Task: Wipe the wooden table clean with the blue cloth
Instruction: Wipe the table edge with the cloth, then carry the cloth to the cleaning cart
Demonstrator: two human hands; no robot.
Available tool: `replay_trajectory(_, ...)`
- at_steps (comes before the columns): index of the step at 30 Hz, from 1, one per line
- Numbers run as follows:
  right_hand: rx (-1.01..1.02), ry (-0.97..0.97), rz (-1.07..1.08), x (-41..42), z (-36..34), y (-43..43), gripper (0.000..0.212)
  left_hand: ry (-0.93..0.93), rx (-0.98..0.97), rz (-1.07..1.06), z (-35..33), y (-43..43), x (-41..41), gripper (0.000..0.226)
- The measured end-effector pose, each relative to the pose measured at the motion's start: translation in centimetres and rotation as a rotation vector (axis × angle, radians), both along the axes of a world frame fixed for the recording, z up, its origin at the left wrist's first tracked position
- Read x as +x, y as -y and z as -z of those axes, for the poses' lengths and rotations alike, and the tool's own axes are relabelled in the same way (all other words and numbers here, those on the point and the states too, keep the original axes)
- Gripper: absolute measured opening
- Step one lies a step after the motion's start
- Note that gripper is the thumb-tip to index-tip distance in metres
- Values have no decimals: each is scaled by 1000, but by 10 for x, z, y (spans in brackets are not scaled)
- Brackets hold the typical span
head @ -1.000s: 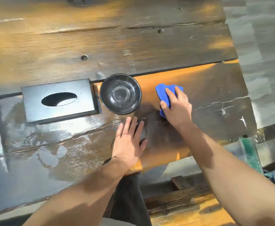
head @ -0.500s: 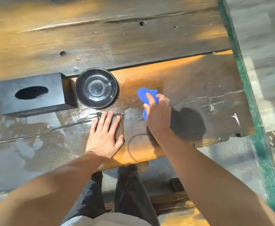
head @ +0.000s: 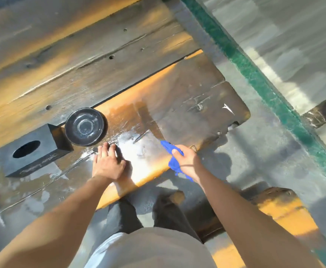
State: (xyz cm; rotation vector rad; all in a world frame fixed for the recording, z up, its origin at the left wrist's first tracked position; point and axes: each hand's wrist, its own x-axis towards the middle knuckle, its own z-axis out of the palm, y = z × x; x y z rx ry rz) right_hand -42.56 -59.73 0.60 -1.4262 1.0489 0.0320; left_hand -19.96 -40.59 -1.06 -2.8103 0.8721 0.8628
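Note:
The wooden table [head: 187, 97] is made of dark, worn planks with a wet, shiny patch near its front edge. My right hand [head: 186, 161] grips the bunched blue cloth [head: 172, 158] at the table's near edge, with part of the cloth hanging below the hand. My left hand [head: 108, 163] lies flat on the wet wood, fingers together, just below the bowl. It holds nothing.
A dark round bowl [head: 85, 126] stands on the table beside a black tissue box [head: 32, 149] at the left. A green strip [head: 270, 93] runs along the floor on the right. A wooden bench [head: 274, 207] sits below, by my legs.
My right hand has pulled the blue cloth back from the middle of the plank to the near edge and bunched it up. The left hand stays flat. The view has tilted.

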Motion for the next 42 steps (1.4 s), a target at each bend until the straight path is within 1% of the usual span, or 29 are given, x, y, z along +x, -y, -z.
replay_trajectory(1,47,25,80,-19,-4,-1,20,-4,-20,-34,-7,7,-4,70)
replay_trajectory(3,70,18,180,-55,-10,-1,21,-56,-107,-151,-20,21,-18,54)
replay_trajectory(5,24,-7,236,-90,-16,2,22,-132,-221,-206,-32,37,-41,47)
replay_trajectory(7,-65,-77,287,-124,-19,6,25,-221,-319,-144,-43,52,-71,43)
replay_trajectory(8,-93,-122,317,-139,-22,8,27,-256,-319,-81,-48,58,-86,38)
replay_trajectory(10,-95,-150,408,-170,-27,7,33,-310,-281,75,-53,73,-113,31)
replay_trajectory(12,-69,-173,487,-198,-32,5,37,-381,-258,157,-52,93,-136,27)
replay_trajectory(15,11,-249,571,-238,-33,-2,23,-494,-250,229,-48,130,-171,25)
replay_trajectory(17,27,-303,618,-260,-29,-8,22,-538,-246,314,-49,157,-192,23)
replay_trajectory(22,84,-424,749,-294,-17,-15,32,-579,-172,554,-45,229,-232,22)
replay_trajectory(26,136,-469,804,-304,-12,9,28,-584,-88,701,-34,291,-239,21)
replay_trajectory(29,144,-464,863,-306,-19,52,28,-585,-6,776,-28,344,-236,24)
replay_trajectory(32,98,-465,890,-305,-34,103,30,-560,60,831,-27,397,-228,25)
replay_trajectory(36,19,-438,941,-312,-55,159,29,-457,89,996,-30,451,-218,26)
replay_trajectory(42,1,-403,1046,-342,-66,211,22,-413,134,1085,-27,536,-232,29)
